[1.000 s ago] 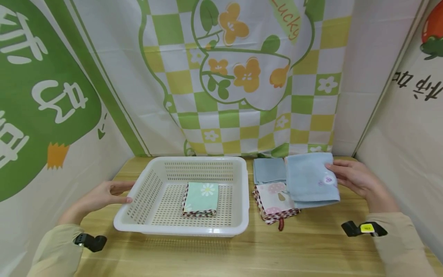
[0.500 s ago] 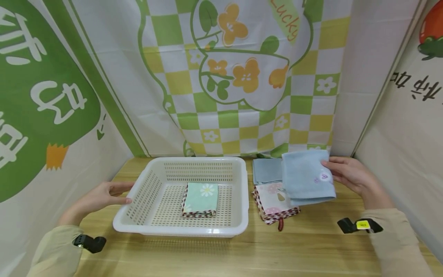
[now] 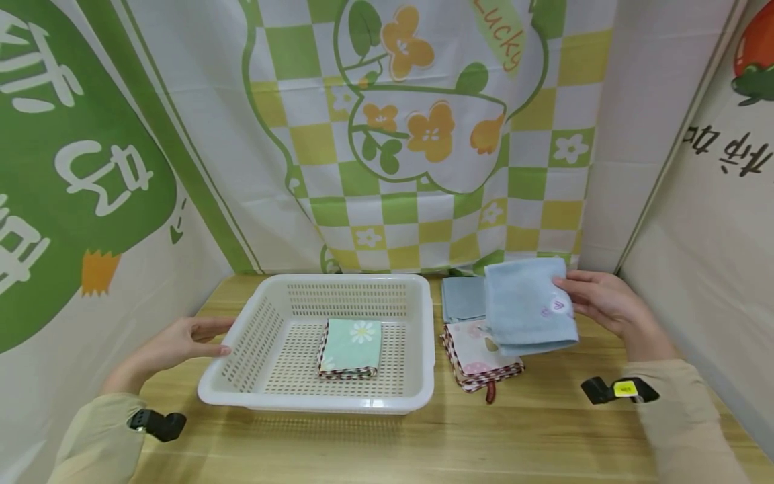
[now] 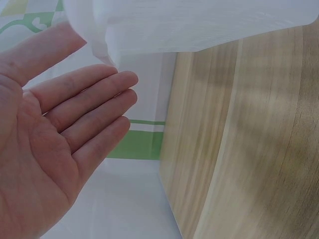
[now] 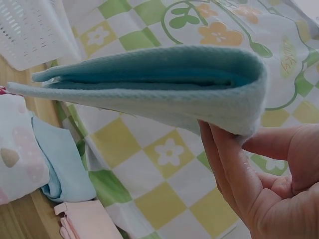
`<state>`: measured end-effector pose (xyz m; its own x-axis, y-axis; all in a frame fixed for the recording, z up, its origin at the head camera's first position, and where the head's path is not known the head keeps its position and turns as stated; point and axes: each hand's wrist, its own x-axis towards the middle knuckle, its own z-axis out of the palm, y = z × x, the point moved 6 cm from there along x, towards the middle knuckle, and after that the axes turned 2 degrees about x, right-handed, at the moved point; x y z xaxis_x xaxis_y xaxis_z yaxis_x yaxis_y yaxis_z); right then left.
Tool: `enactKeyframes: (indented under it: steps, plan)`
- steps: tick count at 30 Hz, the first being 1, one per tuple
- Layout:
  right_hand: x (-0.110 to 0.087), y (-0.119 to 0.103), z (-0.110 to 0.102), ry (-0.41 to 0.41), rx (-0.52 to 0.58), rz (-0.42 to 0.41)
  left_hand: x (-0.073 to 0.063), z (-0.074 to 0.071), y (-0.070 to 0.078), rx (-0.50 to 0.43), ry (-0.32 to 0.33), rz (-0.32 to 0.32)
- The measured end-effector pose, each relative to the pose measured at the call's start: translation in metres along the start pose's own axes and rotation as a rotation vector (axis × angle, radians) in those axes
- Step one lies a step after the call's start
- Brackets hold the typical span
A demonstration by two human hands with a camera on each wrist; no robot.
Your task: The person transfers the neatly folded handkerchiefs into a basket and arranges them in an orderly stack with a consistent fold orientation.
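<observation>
My right hand (image 3: pixel 605 306) pinches the right edge of a folded light blue towel (image 3: pixel 526 309), held up above the table. The right wrist view shows this towel (image 5: pixel 164 102) side-on, its folded layers between thumb and fingers. At left, my left hand (image 3: pixel 175 344) holds the left rim of a white plastic basket (image 3: pixel 320 402) between thumb and fingertips. Inside the basket lies a folded mint-green cloth (image 3: pixel 351 346) with a white daisy and checked edging. Partly covered by the raised towel are a folded blue-grey towel (image 3: pixel 462 299) and a patterned white cloth (image 3: pixel 471 356) with checked edging.
A folded pink towel (image 5: pixel 92 219) lies by the blue-grey one in the right wrist view. The wooden table (image 3: pixel 484 444) meets a printed curtain (image 3: pixel 423 222) behind, with fabric walls left and right.
My right hand has carried the light blue towel left and slightly upward, over the blue-grey towel and patterned cloth. The left hand and basket have stayed put.
</observation>
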<state>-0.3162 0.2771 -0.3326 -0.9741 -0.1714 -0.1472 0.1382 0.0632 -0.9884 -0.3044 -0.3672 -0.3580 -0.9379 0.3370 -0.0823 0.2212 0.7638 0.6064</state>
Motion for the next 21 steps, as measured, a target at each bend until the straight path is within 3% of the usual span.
enactKeyframes:
  steps: [10,21]
  plan:
    - [0.005,-0.004,0.008,-0.010,-0.045,-0.004,0.001,0.000,-0.004,0.005,0.001,-0.010]
    - [0.008,-0.010,0.018,-0.032,-0.006,-0.014,0.001,0.000,-0.003,0.003,0.000,-0.013]
